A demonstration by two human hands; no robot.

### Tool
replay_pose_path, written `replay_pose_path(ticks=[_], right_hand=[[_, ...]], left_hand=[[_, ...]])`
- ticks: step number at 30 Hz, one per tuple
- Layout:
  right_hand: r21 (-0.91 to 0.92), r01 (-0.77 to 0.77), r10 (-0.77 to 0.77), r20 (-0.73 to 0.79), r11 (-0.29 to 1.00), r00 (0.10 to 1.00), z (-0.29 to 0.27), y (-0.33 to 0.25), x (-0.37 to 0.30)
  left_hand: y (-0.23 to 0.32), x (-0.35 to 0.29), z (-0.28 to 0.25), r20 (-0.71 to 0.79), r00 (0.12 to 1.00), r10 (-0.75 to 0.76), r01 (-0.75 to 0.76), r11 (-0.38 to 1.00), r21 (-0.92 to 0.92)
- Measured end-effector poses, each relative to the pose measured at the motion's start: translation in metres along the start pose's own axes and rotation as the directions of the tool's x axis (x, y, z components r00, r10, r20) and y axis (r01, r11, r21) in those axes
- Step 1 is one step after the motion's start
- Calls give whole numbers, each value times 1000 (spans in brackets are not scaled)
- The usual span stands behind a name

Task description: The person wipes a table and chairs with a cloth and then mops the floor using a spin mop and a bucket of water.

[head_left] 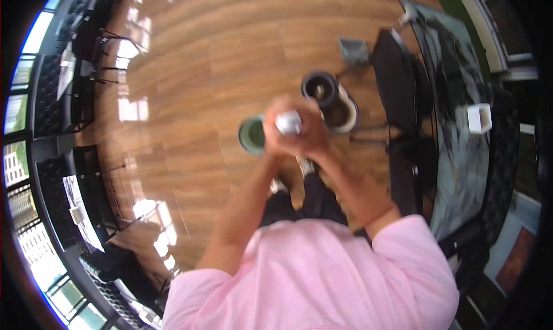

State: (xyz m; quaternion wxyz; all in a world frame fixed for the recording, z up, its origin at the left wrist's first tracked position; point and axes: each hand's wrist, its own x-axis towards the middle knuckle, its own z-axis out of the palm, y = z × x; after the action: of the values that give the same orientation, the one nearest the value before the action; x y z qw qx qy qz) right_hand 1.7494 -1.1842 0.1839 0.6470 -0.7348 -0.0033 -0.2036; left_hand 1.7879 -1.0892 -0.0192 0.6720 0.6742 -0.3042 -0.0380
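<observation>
Both my hands are closed together in front of me, over the floor. Between them shows a pale, white-and-silver rounded end (288, 123) of something seen end-on; the rest is hidden beneath the hands. My left hand (273, 133) wraps it from the left, and my right hand (314, 133) from the right. Motion blurs the fingers a little. Below and left of the hands stands a green round bucket (250, 136), partly covered by my left hand. Just beyond my right hand are a dark round bucket (309, 78) and a white-rimmed round container (352, 118) with dark contents.
A grey dustpan-like piece (353, 50) lies farther off on the wooden floor (201, 99). Black chairs (397, 70) line a marble-patterned table (455, 59) at right, which bears a white box (479, 119). Dark tufted seats (49, 91) and tables run along the windows at left.
</observation>
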Motion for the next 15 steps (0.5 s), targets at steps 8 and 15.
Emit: replay_pose_path(ticks=[8, 15], right_hand=[[16, 9, -9, -10, 1000, 1000, 25, 102, -89], [5, 29, -29, -59, 1000, 998, 14, -163, -14]], left_hand=[[3, -62, -12, 219, 963, -158, 128, 981, 143], [273, 33, -39, 122, 980, -157, 141, 982, 129]])
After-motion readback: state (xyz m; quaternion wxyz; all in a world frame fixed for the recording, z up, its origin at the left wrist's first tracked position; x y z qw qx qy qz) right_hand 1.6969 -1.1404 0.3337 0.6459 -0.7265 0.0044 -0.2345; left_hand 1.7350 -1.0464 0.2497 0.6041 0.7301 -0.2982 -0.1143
